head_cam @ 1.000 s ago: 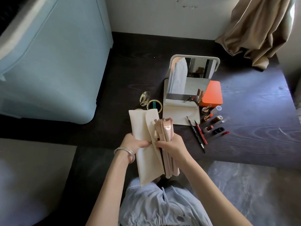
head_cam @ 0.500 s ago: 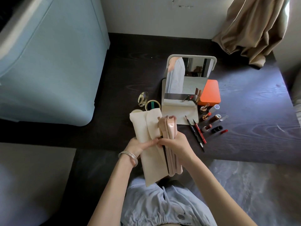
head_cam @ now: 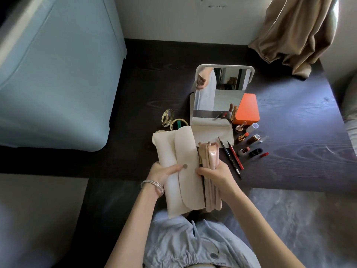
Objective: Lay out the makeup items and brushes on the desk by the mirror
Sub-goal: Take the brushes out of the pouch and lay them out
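A: Head view, item one: the brushes (head_cam: pixel 209 171)?
B: One bundle, pale pink handles, a glossy flat piece on top. Right hand (head_cam: pixel 216 176) is wrapped round the middle of it, fingers curled tight. Bundle sits over the near edge of the desk (head_cam: pixel 289 151), just beside the pouch (head_cam: pixel 179 171).

A: Pouch?
B: Cream fabric, long, flap lying open, round snap showing. Left hand (head_cam: pixel 164 174) grips its side, thumb pressed by the snap. Far end rests near two gold-rimmed compacts (head_cam: pixel 173 121).

A: How best to finish the step?
B: As I judge it, keep the pouch pinned still, draw the bundle fully clear, then set it down left of the pencils (head_cam: pixel 231 157) and fan the brushes singly, tips one way. Loosen the grip only once they rest flat, or they roll off the edge.

A: Already laid out?
B: Two pencils, one black, one red, side by side. Lipsticks (head_cam: pixel 244 136), several, some uncapped, loosely rowed right of them. Orange case (head_cam: pixel 246 110) just beside the mirror (head_cam: pixel 222 89), which stands upright on its tray.

A: Progress?
B: Small items appear placed; brushes not yet.
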A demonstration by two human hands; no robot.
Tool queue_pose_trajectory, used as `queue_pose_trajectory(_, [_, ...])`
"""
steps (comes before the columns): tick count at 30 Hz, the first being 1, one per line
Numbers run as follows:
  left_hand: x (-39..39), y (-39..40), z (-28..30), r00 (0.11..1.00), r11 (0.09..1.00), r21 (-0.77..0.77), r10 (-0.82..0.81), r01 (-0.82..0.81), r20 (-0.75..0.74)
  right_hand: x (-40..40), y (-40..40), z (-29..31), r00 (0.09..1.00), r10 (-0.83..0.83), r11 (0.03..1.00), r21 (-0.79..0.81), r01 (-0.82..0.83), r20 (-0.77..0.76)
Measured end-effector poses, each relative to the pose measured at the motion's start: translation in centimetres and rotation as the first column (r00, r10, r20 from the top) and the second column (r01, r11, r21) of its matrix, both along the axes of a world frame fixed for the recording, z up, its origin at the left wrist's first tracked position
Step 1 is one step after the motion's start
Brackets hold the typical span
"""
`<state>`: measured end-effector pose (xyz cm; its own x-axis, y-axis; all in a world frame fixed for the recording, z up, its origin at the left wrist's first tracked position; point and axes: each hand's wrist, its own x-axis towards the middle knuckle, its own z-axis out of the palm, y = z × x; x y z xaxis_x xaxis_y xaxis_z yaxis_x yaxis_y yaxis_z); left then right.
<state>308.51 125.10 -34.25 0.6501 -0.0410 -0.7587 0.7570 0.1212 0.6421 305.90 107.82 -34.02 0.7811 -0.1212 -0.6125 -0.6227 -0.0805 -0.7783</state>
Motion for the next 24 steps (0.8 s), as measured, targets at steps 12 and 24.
queue_pose_trajectory(12, [-0.1,-1.9,-1.2,0.997,0.981,0.183,-0.067,0.059,0.035,-0.4,2.0,-0.5,0.999,-0.011,0.937,-0.348,0.023,0.038])
queue_pose_trajectory(24, [0.3,-1.9,-1.7,0.998,0.996,0.094,0.009,-0.004,-0.057,-0.1,1.9,-0.8,0.999,-0.026,0.953,-0.301,0.036,0.039])
